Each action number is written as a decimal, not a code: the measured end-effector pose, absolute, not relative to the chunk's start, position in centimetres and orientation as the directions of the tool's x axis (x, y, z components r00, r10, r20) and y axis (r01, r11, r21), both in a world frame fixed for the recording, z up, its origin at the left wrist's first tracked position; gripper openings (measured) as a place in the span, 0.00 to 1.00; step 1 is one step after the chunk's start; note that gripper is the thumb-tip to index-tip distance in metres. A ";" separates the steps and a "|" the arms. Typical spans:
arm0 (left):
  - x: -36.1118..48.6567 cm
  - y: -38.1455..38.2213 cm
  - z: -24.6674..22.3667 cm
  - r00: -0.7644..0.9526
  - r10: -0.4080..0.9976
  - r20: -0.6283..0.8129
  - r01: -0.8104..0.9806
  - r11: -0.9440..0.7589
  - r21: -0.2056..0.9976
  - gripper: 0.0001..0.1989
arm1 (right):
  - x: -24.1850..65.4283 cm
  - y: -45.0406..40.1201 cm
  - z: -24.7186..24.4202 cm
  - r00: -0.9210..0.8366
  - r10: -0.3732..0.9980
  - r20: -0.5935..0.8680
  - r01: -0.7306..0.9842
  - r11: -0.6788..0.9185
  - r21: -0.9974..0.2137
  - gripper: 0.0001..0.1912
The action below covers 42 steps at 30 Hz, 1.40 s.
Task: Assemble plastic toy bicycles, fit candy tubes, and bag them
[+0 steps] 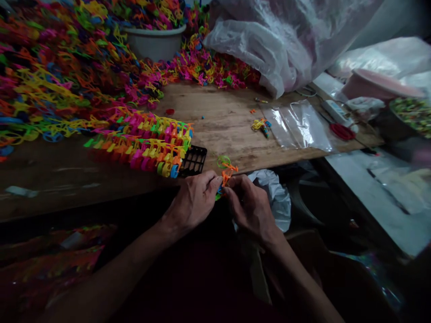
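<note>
The black slotted tray point(195, 160) sits at the near edge of the wooden surface point(218, 121), with rows of coloured plastic toys point(151, 148) covering its left part. To the right of the tray, and nearer the person, an orange plastic piece point(228, 174) is pinched between the fingertips of both hands. The left hand point(193, 199) is the closer one, just below the tray's exposed end; the right hand point(252, 202) grips from the side away from the tray. The piece's long axis seems to run away from the person, leaning slightly right, with a green ring point(223, 161) beside its far end. Dim light and fingers hide its lower part, where blue and green bits show; whether they are joined to it, I cannot tell.
</note>
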<state>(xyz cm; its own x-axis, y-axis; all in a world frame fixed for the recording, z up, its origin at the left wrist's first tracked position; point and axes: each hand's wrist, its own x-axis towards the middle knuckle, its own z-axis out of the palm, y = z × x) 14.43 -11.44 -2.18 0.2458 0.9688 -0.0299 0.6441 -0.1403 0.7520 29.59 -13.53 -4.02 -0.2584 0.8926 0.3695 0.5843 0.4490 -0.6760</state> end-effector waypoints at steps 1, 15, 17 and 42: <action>14.6 -11.4 -2.1 0.248 0.969 -0.021 0.648 -0.150 0.746 0.14 | 29.6 -13.5 -4.2 -0.227 0.895 0.385 0.588 0.441 -0.678 0.01; 14.7 -10.4 -4.6 0.161 0.987 0.002 0.305 -0.051 0.951 0.13 | 28.8 -12.2 -4.5 -0.145 0.949 0.279 0.651 0.304 -0.695 0.05; 14.4 -10.6 -5.0 0.182 0.983 0.009 0.288 -0.062 0.956 0.13 | 29.1 -11.9 -4.2 -0.252 0.930 0.267 0.705 0.366 -0.608 0.03; 14.2 -9.9 -5.0 0.281 0.951 -0.128 0.430 -0.005 0.903 0.15 | 31.4 -11.6 -4.5 -0.468 0.847 0.251 0.620 0.518 -0.589 0.05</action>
